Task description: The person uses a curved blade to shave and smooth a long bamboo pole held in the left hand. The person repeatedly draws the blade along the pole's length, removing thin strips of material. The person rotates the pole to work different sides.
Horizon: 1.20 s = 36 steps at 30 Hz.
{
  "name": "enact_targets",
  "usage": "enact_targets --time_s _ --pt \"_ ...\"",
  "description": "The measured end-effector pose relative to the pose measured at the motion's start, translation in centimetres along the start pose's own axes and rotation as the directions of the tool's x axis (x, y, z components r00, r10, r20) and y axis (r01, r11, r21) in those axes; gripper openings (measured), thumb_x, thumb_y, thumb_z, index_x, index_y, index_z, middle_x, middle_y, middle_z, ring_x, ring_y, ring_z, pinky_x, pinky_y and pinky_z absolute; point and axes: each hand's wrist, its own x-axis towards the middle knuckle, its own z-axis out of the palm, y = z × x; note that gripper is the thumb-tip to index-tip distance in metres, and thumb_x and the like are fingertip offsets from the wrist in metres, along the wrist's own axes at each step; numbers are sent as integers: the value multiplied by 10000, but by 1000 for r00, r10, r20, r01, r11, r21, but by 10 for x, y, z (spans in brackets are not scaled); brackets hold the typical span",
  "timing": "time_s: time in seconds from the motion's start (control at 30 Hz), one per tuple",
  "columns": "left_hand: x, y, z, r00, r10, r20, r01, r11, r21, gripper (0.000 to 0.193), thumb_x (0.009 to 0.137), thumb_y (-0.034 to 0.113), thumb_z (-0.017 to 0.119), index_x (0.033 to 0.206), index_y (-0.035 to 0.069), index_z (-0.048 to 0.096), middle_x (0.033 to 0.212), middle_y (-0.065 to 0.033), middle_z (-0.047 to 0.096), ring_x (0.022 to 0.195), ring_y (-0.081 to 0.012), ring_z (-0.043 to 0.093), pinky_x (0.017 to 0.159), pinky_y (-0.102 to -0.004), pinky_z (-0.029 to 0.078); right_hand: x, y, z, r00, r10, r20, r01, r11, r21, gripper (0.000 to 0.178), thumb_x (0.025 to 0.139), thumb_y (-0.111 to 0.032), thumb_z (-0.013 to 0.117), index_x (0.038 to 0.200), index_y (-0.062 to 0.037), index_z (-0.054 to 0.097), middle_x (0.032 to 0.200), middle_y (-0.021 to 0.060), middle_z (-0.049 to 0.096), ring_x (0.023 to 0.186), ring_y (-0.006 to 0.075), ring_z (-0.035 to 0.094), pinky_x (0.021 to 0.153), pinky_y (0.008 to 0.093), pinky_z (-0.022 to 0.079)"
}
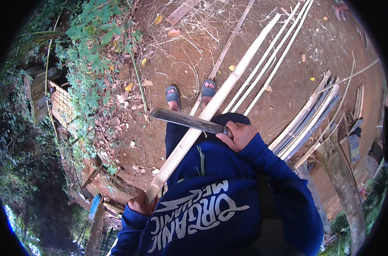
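A machete (186, 121) with a long dark blade is in my right hand (240, 135), fingers closed round its handle. Its blade points left and crosses over a wide pale bamboo strip (221, 91); whether it touches the strip I cannot tell. That strip runs slantwise from the lower left, across my lap, to the upper right. My left hand (142, 203) is closed round its near end, beside my left hip. Part of the left fingers is hidden behind the strip.
Several thin split strips (273, 59) lie on the brown soil to the right of the wide one. A bundle of slats (307, 115) is farther right, near a tree trunk (344, 187). Green plants (91, 55) and dry leaves edge the left side. Fine shavings (198, 30) litter the ground ahead.
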Motion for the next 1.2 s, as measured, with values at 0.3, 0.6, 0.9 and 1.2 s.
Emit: enact_targets --time_s 0.3,0.6,0.9,1.2 --pt "-3 7 -35 999 31 7 -32 995 98 310 712 231 730 686 70 466 532 -175 563 469 -361 593 424 -433 468 20 96 -2 917 387 -100 -392 919 -44 473 867 -509 570 834 -38 600 575 151 581 559 340 620 543 422 493" --pt "-14 -10 -70 999 -6 -42 13 988 155 270 694 202 728 692 60 499 519 -155 553 488 -331 611 450 -428 482 50 163 6 719 653 -238 -632 757 167 692 881 -640 420 789 11 637 700 222 626 722 386 636 688 449 495" --pt "-6 1 -204 967 192 -167 -23 720 694 294 659 153 704 785 51 458 610 -140 517 531 -326 544 512 -438 445 122 52 2 695 616 -371 -159 636 755 445 776 -437 737 813 -6 636 558 57 560 501 190 557 503 341 446" --pt "-53 33 -299 926 275 -259 83 521 850 358 660 186 701 876 6 479 745 -174 479 691 -358 502 627 -445 416 163 -63 -15 925 320 206 -54 -427 903 232 839 -274 689 816 -80 563 516 -38 394 404 90 392 403 284 340"
